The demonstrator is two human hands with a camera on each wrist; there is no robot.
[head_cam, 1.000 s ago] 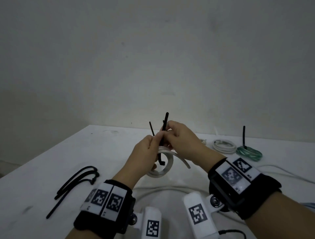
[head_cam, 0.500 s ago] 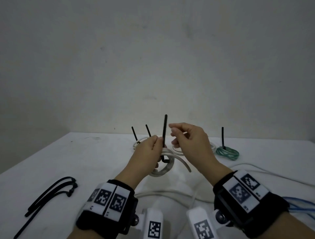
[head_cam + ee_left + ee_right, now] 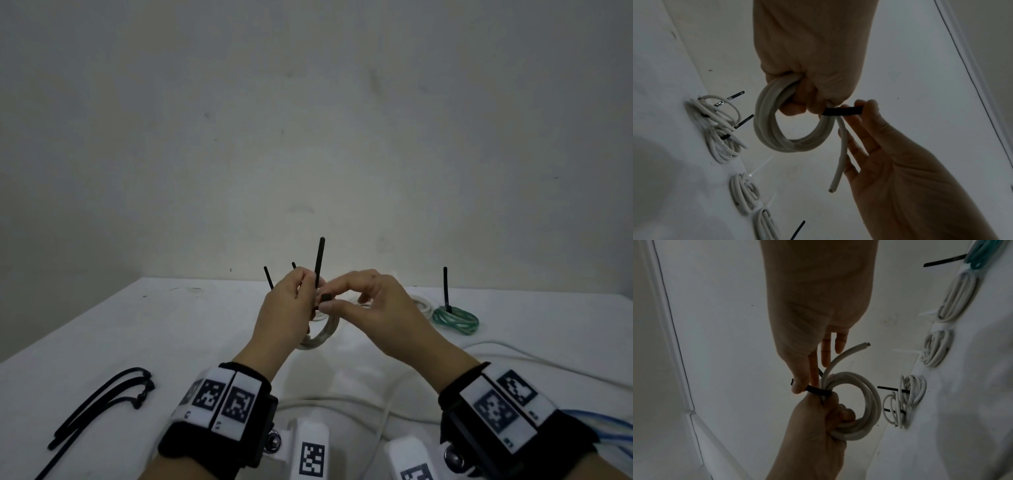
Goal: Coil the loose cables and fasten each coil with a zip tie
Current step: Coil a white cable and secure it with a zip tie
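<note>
We grip the springy, light white coil (image 3: 777,123) in the left hand (image 3: 284,315) while the right hand (image 3: 370,308) pinches the stiff black zip tie (image 3: 841,112) at the coil's 1 o'clock, the best hold.

Your white table (image 3: 178,329) carried spare black zip ties (image 3: 99,407) near its left edge. Along the far side lay tied white coils (image 3: 719,128), and to their right a green coil (image 3: 455,319) with a black tie tail standing up. Loose white cable (image 3: 346,399) trailed across the near part, blue cable (image 3: 613,428) at the right edge.
</note>
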